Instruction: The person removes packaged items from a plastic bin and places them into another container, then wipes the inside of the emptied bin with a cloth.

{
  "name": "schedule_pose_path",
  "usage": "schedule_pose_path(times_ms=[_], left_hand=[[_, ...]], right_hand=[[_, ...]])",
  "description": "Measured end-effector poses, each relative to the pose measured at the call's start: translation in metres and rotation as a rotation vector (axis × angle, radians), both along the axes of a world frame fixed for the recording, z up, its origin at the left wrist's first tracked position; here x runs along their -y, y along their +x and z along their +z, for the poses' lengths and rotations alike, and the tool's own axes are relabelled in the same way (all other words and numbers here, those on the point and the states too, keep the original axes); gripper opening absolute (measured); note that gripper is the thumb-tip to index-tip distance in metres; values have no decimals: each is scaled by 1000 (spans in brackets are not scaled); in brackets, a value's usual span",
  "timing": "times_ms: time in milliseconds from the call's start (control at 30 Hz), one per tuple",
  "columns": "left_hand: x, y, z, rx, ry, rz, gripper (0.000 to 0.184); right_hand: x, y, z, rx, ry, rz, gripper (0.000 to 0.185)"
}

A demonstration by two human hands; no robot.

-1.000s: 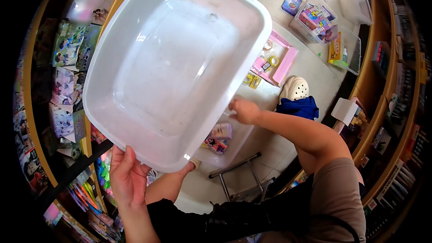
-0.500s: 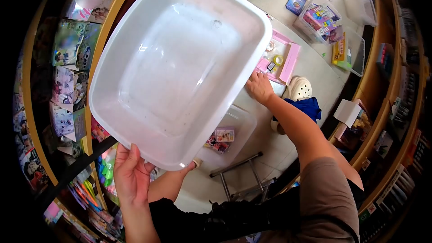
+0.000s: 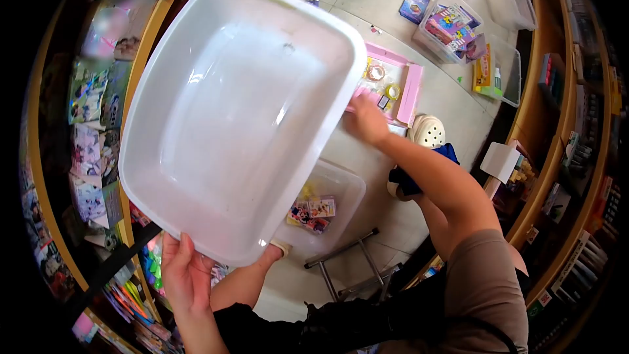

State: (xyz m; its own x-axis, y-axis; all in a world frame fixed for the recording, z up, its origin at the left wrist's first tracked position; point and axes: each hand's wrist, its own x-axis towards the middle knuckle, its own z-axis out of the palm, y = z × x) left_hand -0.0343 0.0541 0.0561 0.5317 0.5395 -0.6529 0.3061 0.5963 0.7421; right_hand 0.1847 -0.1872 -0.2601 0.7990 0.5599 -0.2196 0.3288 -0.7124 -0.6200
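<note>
A large white plastic basin [image 3: 223, 118] is tilted up in front of me, its inside facing me and bare except for small specks. My left hand [image 3: 187, 269] grips its lower rim, thumb on the near side. Beyond the basin's right edge is my right hand [image 3: 367, 121], blurred, its fingers by the near-left edge of a pink box [image 3: 410, 95]. Whether they hold it cannot be made out. A roll of yellow tape [image 3: 392, 91] and other small items lie in that box. Below the basin, a clear plastic bin [image 3: 350, 200] holds small colourful packets [image 3: 313, 213].
Shelves of illustrated packs [image 3: 92, 151] rise on the left, and wooden shelving [image 3: 524, 124] lines the right. Clear bins with boxes [image 3: 452, 29] stand on the tiled floor. A metal-legged stool [image 3: 347, 262] is near my legs, and a cream clog [image 3: 427, 132] is beside the pink box.
The basin has shifted slightly left and down in view, still held by my left hand. My right hand has moved slightly left and is now blurred beside the pink box.
</note>
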Motion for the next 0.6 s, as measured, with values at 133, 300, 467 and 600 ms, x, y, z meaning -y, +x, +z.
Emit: schedule_pose_path(times_ms=[133,300,467,600], left_hand=[[0,0,-7,-18,-15,15,31],[0,2,-13,-43,-54,7,30],[-2,-5,-19,-86,-41,-28,30],[-7,-14,-23,-76,-53,-66,31]], right_hand=[[47,59,-23,268,-301,-250,41],[58,69,-32,56,-368,-280,40],[58,85,-3,-104,-378,-346,34],[59,118,15,-407,-43,-550,31]])
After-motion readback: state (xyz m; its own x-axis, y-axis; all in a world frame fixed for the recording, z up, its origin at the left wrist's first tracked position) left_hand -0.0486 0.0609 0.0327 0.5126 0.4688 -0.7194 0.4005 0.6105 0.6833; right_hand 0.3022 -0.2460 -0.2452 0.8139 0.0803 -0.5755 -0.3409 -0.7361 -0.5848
